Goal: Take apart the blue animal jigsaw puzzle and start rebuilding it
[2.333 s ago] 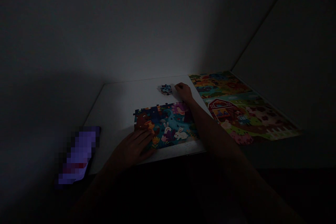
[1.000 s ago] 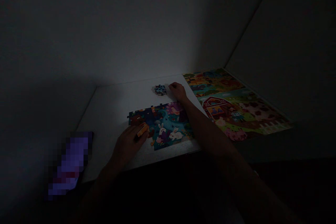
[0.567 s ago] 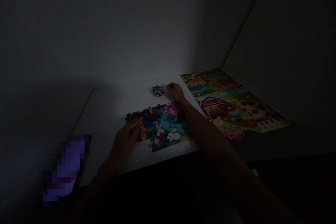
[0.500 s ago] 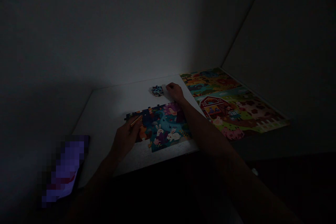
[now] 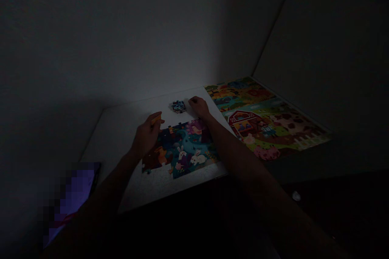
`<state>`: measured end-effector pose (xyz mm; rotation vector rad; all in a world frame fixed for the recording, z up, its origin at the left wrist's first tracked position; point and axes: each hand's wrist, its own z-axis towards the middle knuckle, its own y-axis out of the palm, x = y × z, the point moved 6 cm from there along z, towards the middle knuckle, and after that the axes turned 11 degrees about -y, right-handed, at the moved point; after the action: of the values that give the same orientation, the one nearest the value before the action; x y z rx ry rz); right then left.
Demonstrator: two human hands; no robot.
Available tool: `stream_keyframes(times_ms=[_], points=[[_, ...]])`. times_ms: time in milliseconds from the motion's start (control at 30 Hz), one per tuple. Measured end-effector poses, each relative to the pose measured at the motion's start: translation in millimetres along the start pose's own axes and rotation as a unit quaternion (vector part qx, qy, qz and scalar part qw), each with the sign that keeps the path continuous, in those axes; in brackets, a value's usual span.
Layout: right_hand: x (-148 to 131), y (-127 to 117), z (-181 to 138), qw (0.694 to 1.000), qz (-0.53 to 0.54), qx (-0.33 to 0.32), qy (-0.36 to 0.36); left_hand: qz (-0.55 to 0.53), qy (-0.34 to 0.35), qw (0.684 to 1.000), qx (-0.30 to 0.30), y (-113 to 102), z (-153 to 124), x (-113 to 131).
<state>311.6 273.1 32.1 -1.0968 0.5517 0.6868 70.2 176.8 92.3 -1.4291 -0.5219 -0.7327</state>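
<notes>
Very dim, edges in darkness

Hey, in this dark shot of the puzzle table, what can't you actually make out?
Head view, purple object at lower left: pixelated, so unidentifiable.
The rabbit puzzle: its upper left corner is behind the left hand.
The orange piece in the left hand's fingers: too small to read its picture.
The right hand beside the small pile of pieces: its curled fingers hide whether it holds anything.
Below the table edge: lost in darkness.

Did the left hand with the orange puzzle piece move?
Yes. Left hand carried the orange puzzle piece along the colourful rabbit jigsaw, near-left to far-left corner.
</notes>
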Motion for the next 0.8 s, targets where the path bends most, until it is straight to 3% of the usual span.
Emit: stream_keyframes(times_ms=[433,800], points=[[-2.6,-2.4,-1.9,1.0,0.014,-0.001,0.014,0.105,-0.009,0.994,-0.032,14.6,52.2,23.3],[-3.0,-2.2,-1.0,1.0,0.019,-0.002,0.011,0.247,0.083,0.965,-0.04,34.5,92.0,29.1]])
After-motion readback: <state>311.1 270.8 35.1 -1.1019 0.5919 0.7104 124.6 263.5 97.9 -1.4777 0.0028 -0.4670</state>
